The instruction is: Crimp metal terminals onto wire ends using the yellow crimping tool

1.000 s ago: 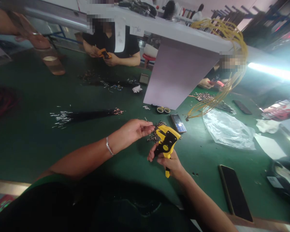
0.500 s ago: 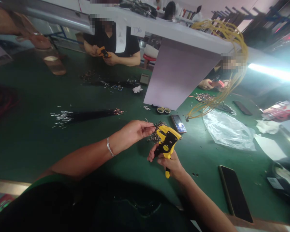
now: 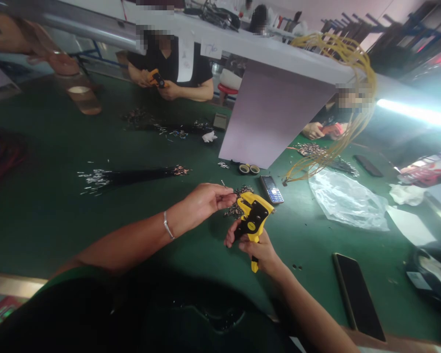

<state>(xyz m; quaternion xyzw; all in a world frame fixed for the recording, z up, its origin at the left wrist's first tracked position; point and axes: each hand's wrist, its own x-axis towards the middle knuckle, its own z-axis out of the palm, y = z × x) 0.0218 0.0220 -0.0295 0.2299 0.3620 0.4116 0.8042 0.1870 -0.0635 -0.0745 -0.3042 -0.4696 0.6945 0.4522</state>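
Wire-stripping pliers (image 3: pixel 255 215), yellow and black, stand above the green table (image 3: pixel 51 220); probably rigid and light, best gripped at the handles. Right hand (image 3: pixel 259 247) is clenched round those handles. Left hand (image 3: pixel 206 200) pinches something tiny, too small to identify, beside the metal terminals (image 3: pixel 235 208).

Dim workshop, harsh glare from a light strip (image 3: pixel 415 110) at right — edges warped, soft blur throughout

Yellow crimping tool (image 3: pixel 255 215) in right hand (image 3: pixel 259 246)
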